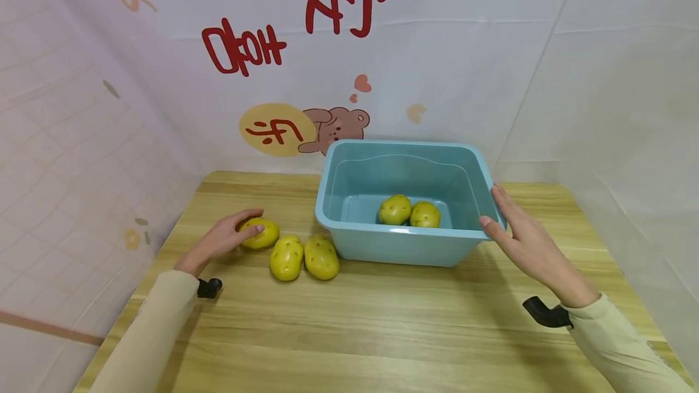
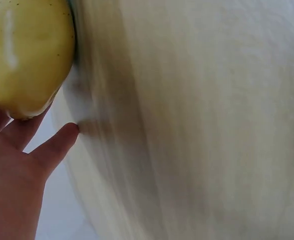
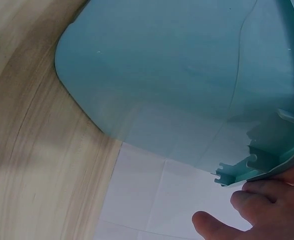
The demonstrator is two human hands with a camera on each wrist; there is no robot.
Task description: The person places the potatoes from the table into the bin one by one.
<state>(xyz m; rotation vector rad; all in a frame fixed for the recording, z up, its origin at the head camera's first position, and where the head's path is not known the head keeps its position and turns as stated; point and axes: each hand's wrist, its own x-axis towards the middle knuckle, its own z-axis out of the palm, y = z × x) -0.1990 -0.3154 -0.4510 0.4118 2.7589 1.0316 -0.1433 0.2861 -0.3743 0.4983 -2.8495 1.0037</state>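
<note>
My left hand (image 1: 225, 238) holds a yellow-green potato (image 1: 264, 234) on the table, its thumb across the top. The left wrist view shows this potato (image 2: 29, 55) against the fingers of the hand (image 2: 16, 175), with one finger stretched out away from it. Two more potatoes, one (image 1: 286, 258) beside the other (image 1: 321, 257), lie to its right. My right hand (image 1: 530, 246) grips the right rim of a blue box (image 1: 401, 247), thumb over the front corner. Inside the box are two potatoes, one (image 1: 395, 210) touching the other (image 1: 425, 215). In the right wrist view, fingers (image 3: 259, 200) lie under the rim.
The wooden table (image 1: 349, 332) stretches in front of the box and to both sides. Behind it hangs a white printed cloth (image 1: 459, 77) with red characters and a cartoon bear. Pale cloth also covers the left and right sides.
</note>
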